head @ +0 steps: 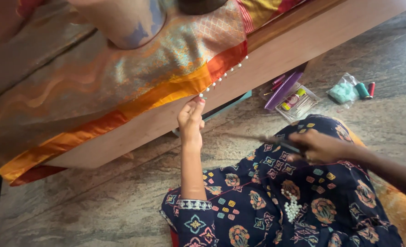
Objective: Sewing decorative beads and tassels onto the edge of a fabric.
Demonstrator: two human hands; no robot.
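The left hand [190,120] is raised to the hanging edge of an orange-bordered silk cloth [166,93], and its grip is pinched shut on that edge just beside the last of a row of white pearl beads [223,76] sewn along the border. The border is held taut there, it seems, so that the spot next to the final bead stays flat and steady for stitching. The cloth is draped over a wooden bed frame [276,59], which lets the edge hang free at working height just above the grip. The right hand [316,146] is drawn well out to the right of the left hand, over the lap; its grip is closed on something thin, judged to be a needle with thread pulled long, though the motion blur hides the exact thing. A small heap of loose white pearls [292,206] is kept on the dark patterned dress [280,201] below the right hand, within easy reach. Beyond the right hand, on the stone floor [98,201], a clear plastic box of sewing bits [298,103] and thread spools [365,89] are laid near the bed frame.
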